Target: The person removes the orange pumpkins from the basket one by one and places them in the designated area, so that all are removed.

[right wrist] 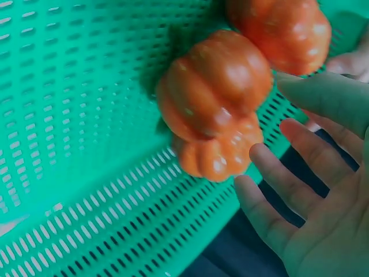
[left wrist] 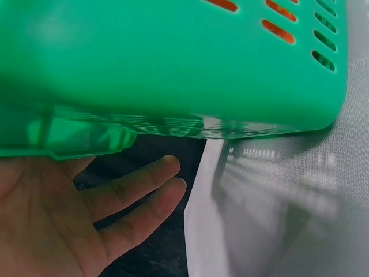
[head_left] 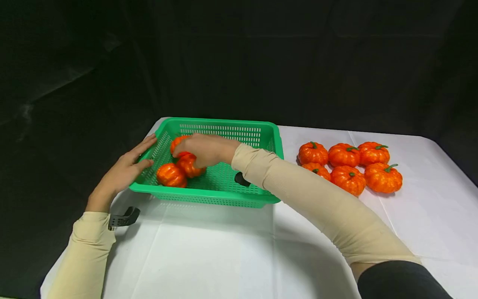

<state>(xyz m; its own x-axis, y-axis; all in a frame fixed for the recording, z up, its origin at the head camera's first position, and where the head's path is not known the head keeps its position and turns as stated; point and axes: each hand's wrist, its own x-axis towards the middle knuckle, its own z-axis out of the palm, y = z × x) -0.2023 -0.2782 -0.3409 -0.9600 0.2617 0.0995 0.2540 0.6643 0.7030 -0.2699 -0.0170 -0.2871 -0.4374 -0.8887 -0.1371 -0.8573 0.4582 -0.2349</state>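
Note:
A green plastic basket point(head_left: 220, 193) with slotted walls stands on the table and holds three small orange pumpkins. One pumpkin point(head_left: 171, 175) lies near the front left corner, a second point(head_left: 189, 166) beside it, and the third point(head_left: 177, 142) behind, partly covered by my right hand point(head_left: 207, 149). That hand reaches down into the basket over them; in the right wrist view its fingers are spread beside the middle pumpkin point(right wrist: 216, 86), with nothing in the palm. My left hand point(head_left: 125, 168) rests at the basket's left rim, two fingers stretched out beneath it in the left wrist view.
Several more orange pumpkins point(head_left: 344, 155) with green stems sit in two rows on the white table point(head_left: 209, 249), right of the basket. My right forearm crosses in front of the basket's right end. A black cloth point(head_left: 298, 62) hangs behind the table.

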